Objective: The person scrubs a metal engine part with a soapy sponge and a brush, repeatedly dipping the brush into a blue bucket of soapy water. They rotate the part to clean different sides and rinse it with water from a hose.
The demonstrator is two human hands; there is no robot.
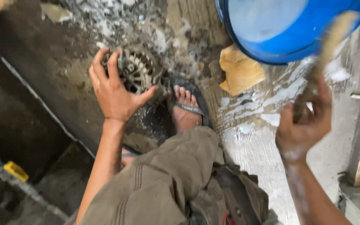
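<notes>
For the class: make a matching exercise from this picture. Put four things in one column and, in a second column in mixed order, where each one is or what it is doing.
Things:
1. left hand
2. right hand
3. blue basin
4. sandalled foot

Descriptions:
A. upper right, on the wet floor
B. gripping the round metal machine part
C. raised, holding a blurred brush
D. planted beside the metal part

Pairs: 1-B, 2-C, 3-A, 4-D
</notes>
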